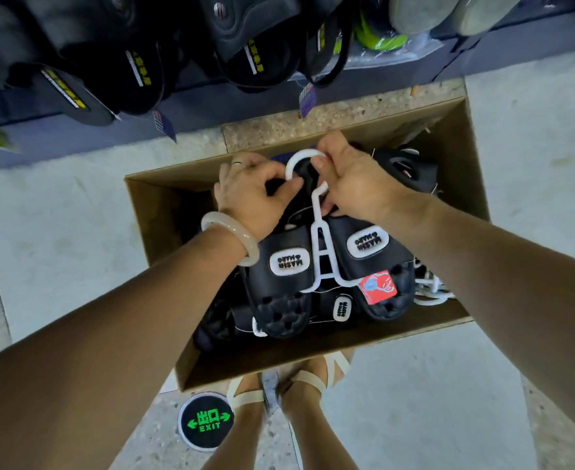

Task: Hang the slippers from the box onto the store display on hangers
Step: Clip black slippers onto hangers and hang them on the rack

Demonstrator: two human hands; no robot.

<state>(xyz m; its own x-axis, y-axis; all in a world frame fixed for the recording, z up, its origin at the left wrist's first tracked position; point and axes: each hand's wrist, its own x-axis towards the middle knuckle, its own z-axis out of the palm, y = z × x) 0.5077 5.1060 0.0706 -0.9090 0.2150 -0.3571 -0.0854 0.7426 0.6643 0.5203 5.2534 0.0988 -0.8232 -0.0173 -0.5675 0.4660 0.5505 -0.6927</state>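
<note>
Two hands work over the cardboard box (150,212) at centre. Display slippers (136,79) hang at twelve o'clock. A black slipper pair (330,266) rides a white plastic hanger (320,245), lifted just above the box's load. Left hand (248,198) curls round the heel end; right hand (357,184) pinches the hook (301,157) at one o'clock. Looks light and rubbery, the hanger stiff but thin; that hook seems the best hold.

Slippers (330,266): black moulded rubbery plastic, soft sheen, bumpy footbed, glossy white logo patches. Hanger (320,239): smooth white plastic. Box (164,205): matt brown cardboard. Bangle (231,239): milky, polished, stone-like. Floor (58,232): pale matt concrete with speckled terrazzo strips. Exit marker (205,421): glossy black disc.
</note>
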